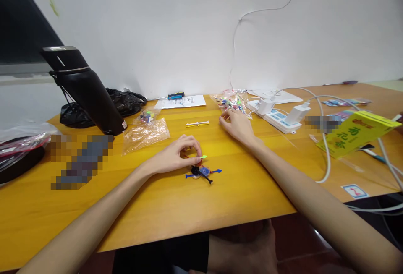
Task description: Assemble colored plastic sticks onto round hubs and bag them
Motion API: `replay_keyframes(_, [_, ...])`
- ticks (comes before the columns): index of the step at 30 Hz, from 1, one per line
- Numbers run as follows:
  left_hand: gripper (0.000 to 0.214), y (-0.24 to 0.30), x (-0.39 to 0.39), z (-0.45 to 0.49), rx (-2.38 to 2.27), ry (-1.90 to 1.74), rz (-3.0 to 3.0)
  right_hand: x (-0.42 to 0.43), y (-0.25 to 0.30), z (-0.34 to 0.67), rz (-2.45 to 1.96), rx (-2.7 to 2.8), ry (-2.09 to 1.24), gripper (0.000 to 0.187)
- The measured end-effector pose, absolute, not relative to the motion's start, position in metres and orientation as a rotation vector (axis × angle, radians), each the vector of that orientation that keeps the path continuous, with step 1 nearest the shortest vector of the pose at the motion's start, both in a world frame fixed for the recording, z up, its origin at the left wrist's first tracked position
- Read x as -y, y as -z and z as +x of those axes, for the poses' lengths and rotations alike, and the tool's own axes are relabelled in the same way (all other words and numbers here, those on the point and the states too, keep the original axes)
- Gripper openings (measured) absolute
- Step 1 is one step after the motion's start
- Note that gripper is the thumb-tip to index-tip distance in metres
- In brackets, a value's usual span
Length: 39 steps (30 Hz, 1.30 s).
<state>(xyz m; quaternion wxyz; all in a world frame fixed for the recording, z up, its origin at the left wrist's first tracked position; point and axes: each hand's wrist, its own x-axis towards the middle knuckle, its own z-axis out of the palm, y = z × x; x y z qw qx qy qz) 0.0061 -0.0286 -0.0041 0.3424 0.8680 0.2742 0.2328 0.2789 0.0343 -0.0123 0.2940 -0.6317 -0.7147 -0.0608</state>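
Observation:
My left hand is closed, thumb and forefinger pinched by a small green arrow. Just below its fingertips, a blue arrow and a black arrow lie crossed over small round pieces on the table. My right hand rests farther back, fingers loosely bent and slightly apart. It is beside a clear plastic bag of small coloured parts, its far fingers touching or overlapping the bag's near edge. Nothing shows in that hand. Between the hands, farther back, lies a white arrow with a yellow strip along it.
A black bottle stands at the left, near crumpled clear plastic and a black bag. A screwdriver lies on paper by the wall. To the right are a power strip, loose white cables and a yellow box.

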Motion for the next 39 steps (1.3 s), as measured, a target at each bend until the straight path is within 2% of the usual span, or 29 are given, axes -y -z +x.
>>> replay_keyframes(16, [0.029, 0.004, 0.031, 0.011, -0.836, -0.638, 2.054, -0.037, 0.01, 0.276, -1.495, 1.882, 0.178, 0.02])
replay_keyframes(22, [0.028, 0.007, 0.026, 0.008, -0.87, -0.744, 2.059, -0.036, 0.009, 0.275, -1.512, 1.866, 0.077, 0.02])
replay_keyframes(39, [0.022, 0.006, 0.027, 0.009, -0.815, -0.703, 2.124, -0.033, 0.011, 0.269, -1.371, 1.89, -0.04, 0.021])
